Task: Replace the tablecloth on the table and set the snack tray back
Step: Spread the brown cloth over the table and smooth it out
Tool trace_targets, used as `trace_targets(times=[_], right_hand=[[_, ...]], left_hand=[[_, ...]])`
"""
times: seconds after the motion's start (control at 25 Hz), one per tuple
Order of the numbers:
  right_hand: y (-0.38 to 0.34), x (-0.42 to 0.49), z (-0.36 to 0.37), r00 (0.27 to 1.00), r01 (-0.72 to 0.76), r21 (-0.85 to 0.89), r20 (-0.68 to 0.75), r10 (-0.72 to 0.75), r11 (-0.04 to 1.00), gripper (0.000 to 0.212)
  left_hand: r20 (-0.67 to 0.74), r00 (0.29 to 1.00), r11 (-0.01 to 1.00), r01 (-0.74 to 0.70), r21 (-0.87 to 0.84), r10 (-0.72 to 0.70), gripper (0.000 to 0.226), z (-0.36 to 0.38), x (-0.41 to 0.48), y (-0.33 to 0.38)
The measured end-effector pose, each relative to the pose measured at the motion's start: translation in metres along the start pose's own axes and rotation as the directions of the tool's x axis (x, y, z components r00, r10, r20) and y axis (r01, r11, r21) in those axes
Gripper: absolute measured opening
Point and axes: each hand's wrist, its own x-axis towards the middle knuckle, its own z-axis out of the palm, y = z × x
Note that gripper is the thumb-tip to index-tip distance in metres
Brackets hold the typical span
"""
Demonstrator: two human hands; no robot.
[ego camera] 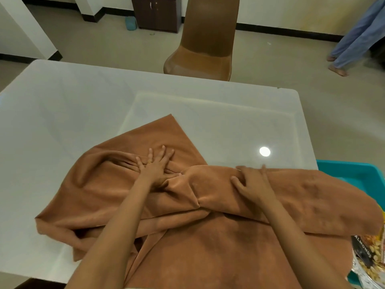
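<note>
Now your left hand presses flat, fingers spread, on the bunched brown tablecloth at the near side of the white table. Your right hand curls its fingers around a thick fold. Bare tabletop stays open toward the far edge; the teal snack tray sits just beside the right edge, under the overhanging cloth.
</note>
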Motion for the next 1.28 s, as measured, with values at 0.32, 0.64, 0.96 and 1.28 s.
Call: trace_targets(times=[0.32,0.64,0.96,1.28], right_hand=[[-0.010,-0.124,-0.022,0.909,0.416,0.181,-0.080,-0.408,0.891,0.022],[-0.024,-0.144,-0.014,0.982,0.027,0.308,0.171,-0.083,0.951,0.021],[-0.051,-0.086,0.002,0.846,-0.058,-0.177,0.514,0.143,0.983,0.083],[-0.083,-0.125,-0.001,0.679,-0.297,-0.345,0.579,0.451,0.890,0.120]], left_hand=[[0.165,0.932,0.942,0.332,-0.036,-0.322,0.118,-0.037,0.025,-0.019],[0.027,0.809,0.770,0.568,-0.291,-0.587,0.112,-0.035,0.014,0.009],[-0.114,0.989,0.996,-0.086,0.039,0.090,0.101,0.069,-0.029,0.090],[-0.030,0.981,0.981,0.188,-0.045,-0.190,0.115,0.043,0.012,0.107]])
